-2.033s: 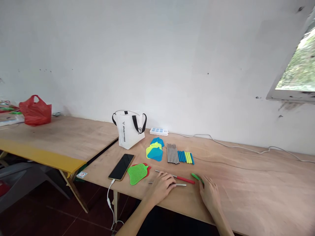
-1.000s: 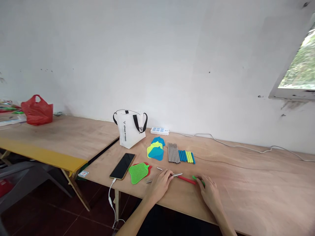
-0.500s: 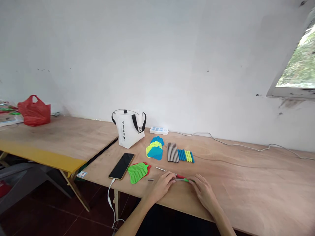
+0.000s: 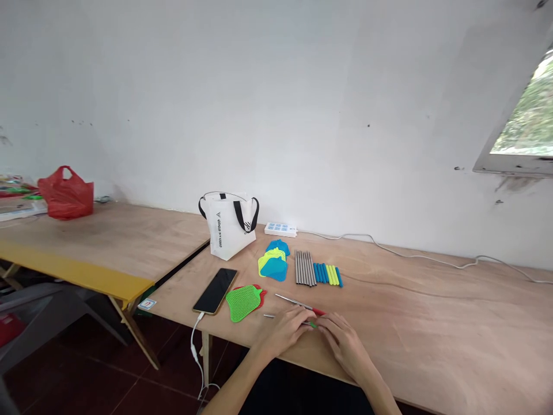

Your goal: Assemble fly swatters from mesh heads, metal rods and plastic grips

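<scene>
My left hand (image 4: 286, 329) is closed on a thin metal rod (image 4: 268, 316), whose bare end sticks out to the left. Close against it, my right hand (image 4: 343, 339) grips a green handle sleeve (image 4: 313, 325) at the rod's other end. Most of that sleeve is hidden by fingers, so how far it sits on the rod is unclear. Just beyond both hands lies a second metal rod (image 4: 292, 301) with a red handle (image 4: 318, 312). A green fly swatter head (image 4: 242, 302) rests over a red one (image 4: 263, 295) to the left.
Blue swatter heads (image 4: 273, 268) and yellow ones overlap farther back. Beside them are several metal tubes (image 4: 305, 268) and a row of blue and yellow handle sleeves (image 4: 332, 275). A phone (image 4: 215, 291) with a cable, a white bag (image 4: 228, 230) and a power strip (image 4: 280, 229) stand around.
My right hand has moved left, up close to my left hand. Less of the metal rod and the green sleeve now shows between them. The view has shifted slightly.
</scene>
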### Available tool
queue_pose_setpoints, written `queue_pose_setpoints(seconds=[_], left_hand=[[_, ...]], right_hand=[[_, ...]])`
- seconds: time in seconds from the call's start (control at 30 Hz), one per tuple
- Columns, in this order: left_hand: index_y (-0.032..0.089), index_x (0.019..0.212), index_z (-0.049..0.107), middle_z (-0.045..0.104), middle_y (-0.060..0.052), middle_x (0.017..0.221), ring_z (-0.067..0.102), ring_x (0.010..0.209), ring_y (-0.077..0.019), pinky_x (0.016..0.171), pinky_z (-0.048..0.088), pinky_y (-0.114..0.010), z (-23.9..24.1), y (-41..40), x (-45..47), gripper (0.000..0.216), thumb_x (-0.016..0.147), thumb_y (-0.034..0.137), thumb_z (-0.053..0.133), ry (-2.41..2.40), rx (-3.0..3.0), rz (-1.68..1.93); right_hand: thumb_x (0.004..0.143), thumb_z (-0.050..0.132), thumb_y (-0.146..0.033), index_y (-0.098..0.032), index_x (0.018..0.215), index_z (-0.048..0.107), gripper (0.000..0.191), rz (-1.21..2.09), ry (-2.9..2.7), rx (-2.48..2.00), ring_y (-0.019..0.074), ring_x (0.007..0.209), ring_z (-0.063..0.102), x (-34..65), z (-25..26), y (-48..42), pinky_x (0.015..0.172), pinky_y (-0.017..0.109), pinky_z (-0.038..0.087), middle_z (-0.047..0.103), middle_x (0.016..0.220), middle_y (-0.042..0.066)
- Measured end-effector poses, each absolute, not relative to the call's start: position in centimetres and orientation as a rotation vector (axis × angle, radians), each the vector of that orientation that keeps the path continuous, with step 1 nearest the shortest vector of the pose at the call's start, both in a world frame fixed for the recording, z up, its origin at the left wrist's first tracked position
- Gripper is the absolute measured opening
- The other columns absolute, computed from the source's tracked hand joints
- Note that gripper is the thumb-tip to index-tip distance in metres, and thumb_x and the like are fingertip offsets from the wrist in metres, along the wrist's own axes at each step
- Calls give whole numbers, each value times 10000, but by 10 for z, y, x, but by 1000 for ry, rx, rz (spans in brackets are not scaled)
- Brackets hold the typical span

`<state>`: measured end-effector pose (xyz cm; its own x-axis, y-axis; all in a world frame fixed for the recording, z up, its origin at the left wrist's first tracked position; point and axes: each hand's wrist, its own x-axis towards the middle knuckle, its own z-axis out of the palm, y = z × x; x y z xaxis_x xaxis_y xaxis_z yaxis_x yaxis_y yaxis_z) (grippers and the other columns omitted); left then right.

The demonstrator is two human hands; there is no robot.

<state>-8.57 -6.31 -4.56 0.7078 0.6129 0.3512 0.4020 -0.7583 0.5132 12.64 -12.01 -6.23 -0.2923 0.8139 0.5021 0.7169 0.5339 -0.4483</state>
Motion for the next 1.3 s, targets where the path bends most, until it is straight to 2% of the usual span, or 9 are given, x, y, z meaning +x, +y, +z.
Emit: queue_pose_setpoints(seconds=[0.13,0.27,0.47,0.7,0.8,0.93,1.03,1.2,1.3], left_hand=[[264,1221,610,691,-17,1217,617,1129,-211,1036,435,-359,-46,-62,-82,221,1028,187,533,860,2609,748],[259,1157,630,691,-11,1155,613,1092,-204,1034,410,-373,-47,-61,-81,257,1002,102,498,909,2638,785],[251,1084,622,665,-18,1139,595,1097,-225,1007,407,-383,-47,-61,-82,279,928,58,496,1079,2602,833],[284,1285,542,650,-1,1288,574,1193,-206,1060,396,-366,-56,-57,-85,479,923,-8,427,1099,2537,835],[278,1279,561,648,-14,1278,569,1196,-209,1052,409,-369,-57,-55,-84,476,937,-10,397,1053,2562,844],[251,1153,633,667,-35,1142,623,1067,-207,939,465,-332,-54,-58,-82,287,1006,114,428,1054,2544,839],[261,1091,657,697,-6,1054,662,939,-183,817,481,-275,-50,-62,-82,202,1027,216,471,991,2515,752],[259,1014,688,723,10,971,666,909,-190,780,456,-275,-48,-63,-83,178,1034,310,518,947,2553,665],[229,934,683,706,-6,919,646,898,-194,763,447,-283,-50,-62,-81,249,1041,394,531,979,2560,683]], right_hand=[[1039,443,-322,-333,1241,666,302,15,-2093,-1397,223,1054,654,128,-62,-121,908,394,517,713,1181,48],[1019,473,-326,-324,1194,688,277,-43,-2035,-1519,240,1142,627,129,-68,-119,967,420,478,693,1235,53],[981,420,-228,-364,1295,656,415,60,-2015,-1592,224,1196,614,135,-72,-116,1035,443,445,681,1308,19],[990,364,-258,-388,1359,625,471,210,-2022,-1555,225,1304,567,156,-76,-113,1108,476,430,622,1421,6],[1000,366,-287,-371,1331,651,445,131,-1978,-1596,236,1300,570,163,-83,-110,1103,483,441,621,1423,19],[994,386,-286,-356,1348,641,442,-23,-1938,-1651,237,1332,545,164,-91,-109,1113,473,437,594,1453,24],[984,382,-247,-351,1388,607,474,-63,-1969,-1648,227,1327,553,164,-94,-109,1117,464,432,600,1449,24],[997,366,-269,-362,1372,618,461,-5,-2030,-1617,207,1318,570,175,-92,-106,1104,451,452,617,1437,15],[1007,348,-274,-362,1350,634,455,48,-2047,-1606,199,1322,568,182,-92,-106,1103,446,455,623,1431,12]])
